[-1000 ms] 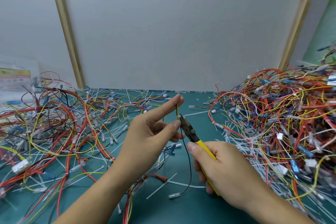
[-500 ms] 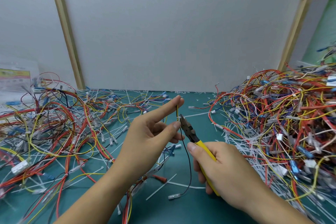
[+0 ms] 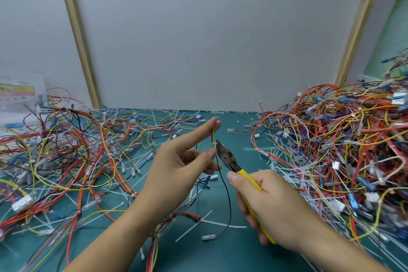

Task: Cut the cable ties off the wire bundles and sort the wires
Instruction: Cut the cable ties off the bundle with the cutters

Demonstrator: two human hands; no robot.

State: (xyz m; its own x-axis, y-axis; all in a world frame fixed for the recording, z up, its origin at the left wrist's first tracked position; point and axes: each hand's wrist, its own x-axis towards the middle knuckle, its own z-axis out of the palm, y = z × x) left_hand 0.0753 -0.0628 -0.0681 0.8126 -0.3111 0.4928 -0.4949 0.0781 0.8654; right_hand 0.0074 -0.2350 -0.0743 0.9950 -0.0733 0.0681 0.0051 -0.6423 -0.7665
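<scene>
My left hand (image 3: 176,165) holds a thin wire bundle (image 3: 213,137) upright between index fingertip and thumb, over the middle of the green mat. A small white cable tie (image 3: 213,145) wraps the bundle just above my thumb. From the bundle a black wire (image 3: 227,196) hangs down to a clear connector on the mat. My right hand (image 3: 271,205) grips the yellow-handled cutters (image 3: 227,158); their dark jaws touch the tie from the right.
A tall heap of tied wire bundles (image 3: 335,148) fills the right side. Loose wires (image 3: 66,152) spread across the left. Cut white tie scraps (image 3: 194,228) litter the green mat (image 3: 220,256). A grey wall panel stands behind.
The cutter jaws have crept slightly closer onto the cable tie. Both hands otherwise stay in place.
</scene>
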